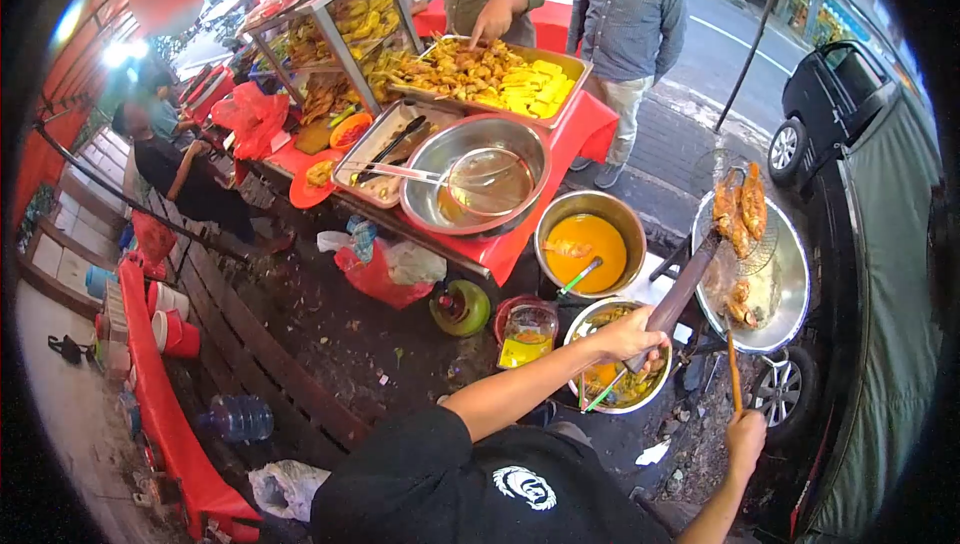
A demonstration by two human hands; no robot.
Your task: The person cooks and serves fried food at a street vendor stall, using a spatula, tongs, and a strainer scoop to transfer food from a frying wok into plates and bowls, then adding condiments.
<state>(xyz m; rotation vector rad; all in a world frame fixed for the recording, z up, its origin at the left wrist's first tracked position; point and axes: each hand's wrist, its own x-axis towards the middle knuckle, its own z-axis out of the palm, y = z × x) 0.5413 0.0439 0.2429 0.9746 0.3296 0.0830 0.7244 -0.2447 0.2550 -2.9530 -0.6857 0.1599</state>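
Observation:
My left hand point(632, 337) is wrapped round the thick dark handle of a wire skimmer point(690, 284). Its mesh hangs over a wide metal wok point(797, 289) and carries long browned fried pieces point(740, 212). In my right hand point(745, 438) is a thin wooden-handled utensil point(733, 369), its far end reaching into the wok. Another browned piece point(741, 306) lies in the pale bubbling oil near that end. Below my left forearm stands a pot of yellow-orange sauce point(622, 396), and a deeper pot of orange liquid point(590, 244) is behind it.
A red-covered table point(590, 134) bears a tray of fried food point(545, 89), a big steel bowl point(420, 159) with a strainer, and a glass case point(365, 29). Two people stand behind it, one hand point(493, 16) pointing at the tray. A green gas cylinder point(461, 308) sits below. A dark vehicle point(835, 94) is right.

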